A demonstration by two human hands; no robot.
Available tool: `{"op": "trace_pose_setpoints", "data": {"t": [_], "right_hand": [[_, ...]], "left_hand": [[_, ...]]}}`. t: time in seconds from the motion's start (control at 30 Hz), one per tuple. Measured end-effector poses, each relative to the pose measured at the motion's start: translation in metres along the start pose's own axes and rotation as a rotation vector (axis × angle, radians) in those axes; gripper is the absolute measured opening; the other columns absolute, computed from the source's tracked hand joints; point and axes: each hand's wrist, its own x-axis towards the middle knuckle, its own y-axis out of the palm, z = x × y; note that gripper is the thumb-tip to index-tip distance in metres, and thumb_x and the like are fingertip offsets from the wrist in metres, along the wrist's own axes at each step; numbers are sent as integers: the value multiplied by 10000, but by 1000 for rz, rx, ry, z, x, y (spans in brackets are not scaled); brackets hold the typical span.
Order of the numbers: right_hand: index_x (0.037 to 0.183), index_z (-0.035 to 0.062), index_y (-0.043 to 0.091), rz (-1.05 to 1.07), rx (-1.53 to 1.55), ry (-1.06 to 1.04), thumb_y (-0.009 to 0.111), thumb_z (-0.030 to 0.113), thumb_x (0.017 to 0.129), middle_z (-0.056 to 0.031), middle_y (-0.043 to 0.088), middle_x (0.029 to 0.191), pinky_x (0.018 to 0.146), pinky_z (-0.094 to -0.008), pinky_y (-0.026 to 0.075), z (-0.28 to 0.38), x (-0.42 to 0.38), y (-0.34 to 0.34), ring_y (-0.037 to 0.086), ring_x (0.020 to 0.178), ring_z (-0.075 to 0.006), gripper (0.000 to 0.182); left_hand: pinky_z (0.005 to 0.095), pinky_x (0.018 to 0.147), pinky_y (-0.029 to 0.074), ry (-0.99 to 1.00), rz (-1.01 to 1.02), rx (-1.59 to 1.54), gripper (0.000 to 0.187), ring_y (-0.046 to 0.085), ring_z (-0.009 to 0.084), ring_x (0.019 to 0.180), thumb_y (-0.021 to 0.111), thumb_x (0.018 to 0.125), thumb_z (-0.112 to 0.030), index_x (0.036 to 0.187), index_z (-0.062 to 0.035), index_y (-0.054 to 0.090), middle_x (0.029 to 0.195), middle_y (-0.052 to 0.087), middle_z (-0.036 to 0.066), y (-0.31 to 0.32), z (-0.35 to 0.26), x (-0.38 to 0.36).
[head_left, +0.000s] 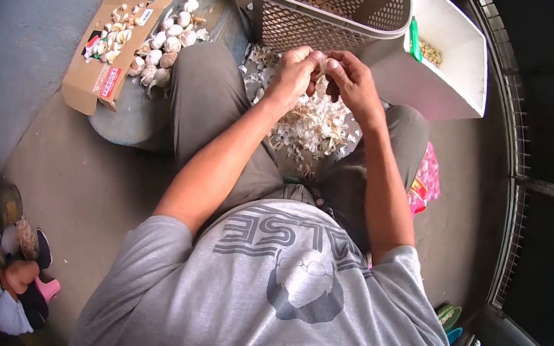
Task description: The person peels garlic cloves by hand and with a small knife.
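My left hand and my right hand meet above my knees, fingertips pinched together. Between them is a small pale garlic clove, mostly covered by the fingers. Below, a heap of papery garlic skins lies on the floor between my legs. On a round stool to the left are several whole garlic bulbs. Beside them, an opened cardboard box holds loose garlic cloves.
A brown perforated plastic basket stands just beyond my hands. To its right, a white foam box contains pale cloves, with a green-handled tool at its rim. A pink bag lies by my right knee. Another person sits at lower left.
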Motion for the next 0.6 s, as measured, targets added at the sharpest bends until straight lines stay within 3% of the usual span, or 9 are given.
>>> {"op": "trace_pose_setpoints", "data": {"t": [0.07,0.1,0.2,0.23,0.37,0.47,0.5,0.6], "right_hand": [[1117,-19,632,62,-97,7,579,219,1052,-37,629,764,485,-257,461,7,-1,-11,580,572,-98,253],[1058,-21,622,89,-28,68,626,204,1023,-46,634,761,491,-263,486,8,-1,-15,606,591,-103,227],[1005,-24,604,95,156,66,650,185,1004,-63,644,776,510,-278,526,-9,-7,-19,633,615,-116,214],[998,-19,591,76,291,81,691,141,967,-81,658,807,530,-295,557,-17,-9,-17,649,627,-140,191],[1008,11,580,44,609,95,750,38,889,-89,680,860,555,-316,565,-30,-11,-13,666,643,-178,209],[1016,9,579,1,649,6,751,14,874,-90,687,873,583,-327,571,-28,-10,-9,671,660,-182,222],[1031,10,581,5,661,-3,753,-2,863,-90,692,881,613,-334,574,-29,-10,-10,673,674,-188,240],[1044,12,583,31,718,-20,738,-23,854,-95,695,885,637,-349,573,-28,-10,-11,676,690,-205,248]], "left_hand": [[272,426,407,11,38,27,262,533,89,514,527,1059,-201,872,-32,597,706,591,-2,-4,0,3],[379,493,459,172,14,294,296,594,209,523,556,1038,-212,815,-21,594,682,628,68,-4,2,6],[483,577,480,497,-89,905,322,644,363,601,581,1011,-225,764,-18,582,679,648,173,6,-8,-3],[528,609,496,526,-92,988,299,661,442,701,579,999,-227,780,-24,579,714,648,239,7,-8,-3],[522,641,530,586,-77,1178,233,684,439,740,563,996,-197,838,-28,591,752,681,220,6,-6,-2],[525,643,527,584,-166,1035,230,685,441,746,567,992,-189,836,-22,593,763,681,231,7,0,5],[502,627,526,573,-177,973,242,671,414,666,575,992,-195,839,-9,588,720,654,225,6,1,9],[473,605,517,357,-87,790,264,635,329,579,590,992,-211,845,9,577,650,591,183,0,-3,14]]}}
